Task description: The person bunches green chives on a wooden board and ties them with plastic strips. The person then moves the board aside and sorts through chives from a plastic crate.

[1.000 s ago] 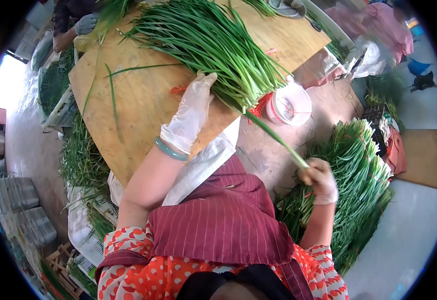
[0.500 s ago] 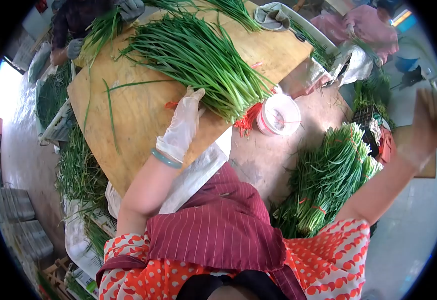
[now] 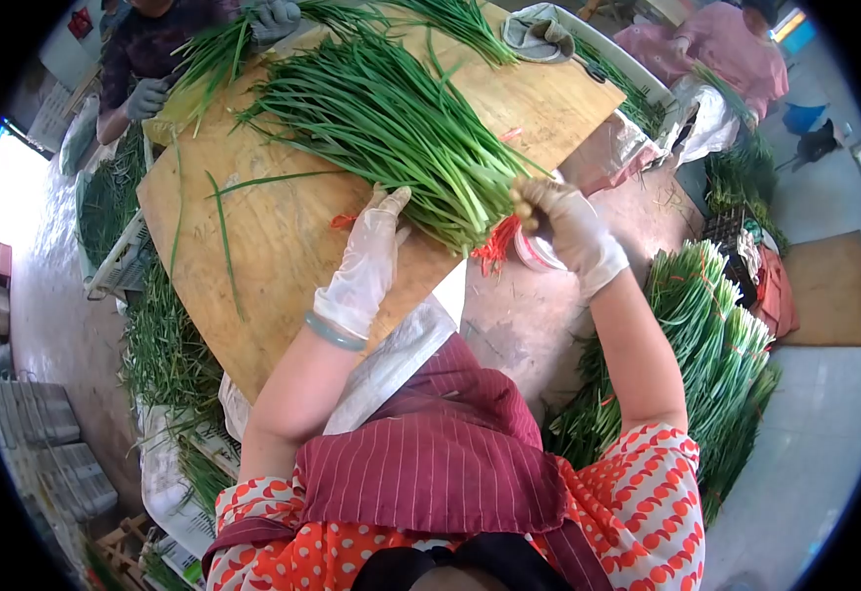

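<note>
Green stalks | long, bunched, pale-ended | left fingers against them, right fingers curled; cannot tell grips

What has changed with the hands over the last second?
The right hand swung far out to the right, then came back to the pale stem ends of the green bunch. The long stalk it held is gone from it. The left hand stayed against the bunch.
</note>
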Tool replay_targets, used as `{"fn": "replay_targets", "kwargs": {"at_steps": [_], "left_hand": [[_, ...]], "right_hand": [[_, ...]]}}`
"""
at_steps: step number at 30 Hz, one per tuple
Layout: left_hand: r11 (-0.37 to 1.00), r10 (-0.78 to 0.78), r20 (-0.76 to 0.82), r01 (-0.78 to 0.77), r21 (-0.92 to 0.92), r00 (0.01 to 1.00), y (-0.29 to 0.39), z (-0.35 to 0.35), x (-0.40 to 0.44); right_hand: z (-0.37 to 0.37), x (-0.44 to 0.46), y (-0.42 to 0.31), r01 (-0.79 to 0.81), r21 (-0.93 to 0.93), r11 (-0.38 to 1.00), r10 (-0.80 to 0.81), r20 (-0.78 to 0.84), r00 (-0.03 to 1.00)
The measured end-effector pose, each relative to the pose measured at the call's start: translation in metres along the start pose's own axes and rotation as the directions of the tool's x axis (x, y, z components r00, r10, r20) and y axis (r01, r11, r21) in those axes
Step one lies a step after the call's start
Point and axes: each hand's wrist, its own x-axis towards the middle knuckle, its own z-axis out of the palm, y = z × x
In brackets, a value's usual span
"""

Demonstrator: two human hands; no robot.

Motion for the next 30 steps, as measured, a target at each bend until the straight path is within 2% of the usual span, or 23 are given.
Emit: {"fn": "replay_targets", "kwargs": {"at_steps": [4, 6, 10, 13, 14, 15, 16, 17, 18, 19, 20, 22, 23, 24, 25, 26, 27, 28, 29, 30], "left_hand": [[1.0, -0.001, 0.013, 0.001, 0.01, 1.0, 0.005, 0.007, -0.005], [1.0, -0.001, -0.007, 0.001, 0.023, 1.0, 0.009, 0.015, -0.009], [0.999, 0.045, -0.063, -0.046, -0.023, 0.997, 0.013, 0.036, -0.016], [0.999, 0.053, -0.068, -0.054, -0.007, 0.996, 0.014, 0.037, -0.02], [0.998, 0.062, -0.047, -0.062, 0.002, 0.997, 0.015, 0.037, -0.02], [0.998, 0.066, -0.062, -0.067, -0.012, 0.996, 0.015, 0.036, -0.019], [0.997, 0.077, -0.072, -0.078, -0.015, 0.994, 0.015, 0.037, -0.02], [0.99, 0.096, -0.07, -0.103, -0.099, 0.993, 0.014, 0.041, -0.023], [0.983, 0.14, -0.072, -0.147, -0.113, 0.988, 0.011, 0.044, -0.026], [0.973, 0.183, -0.073, -0.191, -0.127, 0.98, 0.008, 0.047, -0.029], [0.958, 0.273, -0.056, -0.277, -0.081, 0.96, -0.004, 0.045, -0.023], [0.91, 0.413, -0.03, -0.414, -0.02, 0.91, -0.031, 0.038, -0.006], [0.886, 0.464, -0.023, -0.464, -0.004, 0.885, -0.047, 0.033, 0.003], [0.84, 0.526, -0.031, -0.513, 0.176, 0.85, -0.053, 0.032, 0.004], [0.765, 0.583, -0.023, -0.539, 0.352, 0.812, -0.057, 0.032, 0.005], [0.662, 0.634, -0.002, -0.542, 0.517, 0.773, -0.059, 0.032, 0.006], [0.58, 0.657, 0.008, -0.512, 0.634, 0.754, -0.06, 0.031, 0.004], [0.575, 0.665, -0.001, -0.511, 0.639, 0.747, -0.062, 0.03, 0.011], [0.686, 0.618, 0.022, -0.552, 0.474, 0.786, -0.07, 0.027, 0.017], [0.732, 0.597, 0.035, -0.562, 0.385, 0.802, -0.07, 0.022, 0.017]], "right_hand": [[-0.013, -0.001, 0.014, -0.038, 0.009, 0.999, 0.037, 0.107, 0.994], [-0.011, 0.0, 0.018, -0.113, 0.118, 0.986, 0.093, 0.164, 0.982], [0.001, -0.011, 0.029, -0.198, 0.234, 0.952, 0.18, 0.095, 0.979], [-0.001, -0.029, 0.035, -0.188, 0.172, 0.967, 0.162, 0.156, 0.974], [-0.005, -0.036, 0.032, -0.138, -0.149, 0.979, 0.165, 0.185, 0.969], [-0.008, -0.043, 0.026, -0.059, -0.455, 0.889, 0.174, 0.215, 0.961], [-0.008, -0.047, 0.019, 0.041, -0.71, 0.703, 0.19, 0.243, 0.951], [-0.003, -0.053, 0.007, 0.162, -0.906, 0.39, 0.151, 0.236, 0.96], [0.003, -0.06, -0.007, 0.246, -0.969, 0.018, 0.111, 0.247, 0.963], [0.008, -0.062, -0.019, 0.358, -0.92, -0.16, 0.072, 0.351, 0.933], [0.024, -0.062, -0.035, 0.377, -0.893, -0.247, 0.039, 0.38, 0.924], [0.066, -0.047, -0.062, 0.384, -0.887, -0.256, 0.016, 0.393, 0.919], [0.092, -0.035, -0.074, 0.487, -0.822, -0.295, -0.021, 0.515, 0.857], [0.12, -0.012, -0.08, 0.562, -0.825, 0.052, -0.019, 0.562, 0.827], [0.14, 0.017, -0.064, 0.657, -0.383, 0.649, -0.258, 0.702, 0.664], [0.169, 0.036, -0.062, 0.731, -0.271, 0.627, -0.384, 0.708, 0.593], [0.194, 0.052, -0.061, 0.796, -0.156, 0.585, -0.507, 0.696, 0.509], [0.208, 0.063, -0.057, 0.856, -0.407, 0.319, -0.456, 0.726, 0.515], [0.218, 0.074, -0.049, 0.808, -0.59, 0.002, -0.405, 0.738, 0.54], [0.226, 0.084, -0.037, 0.799, -0.589, -0.123, -0.22, 0.801, 0.557]]}}
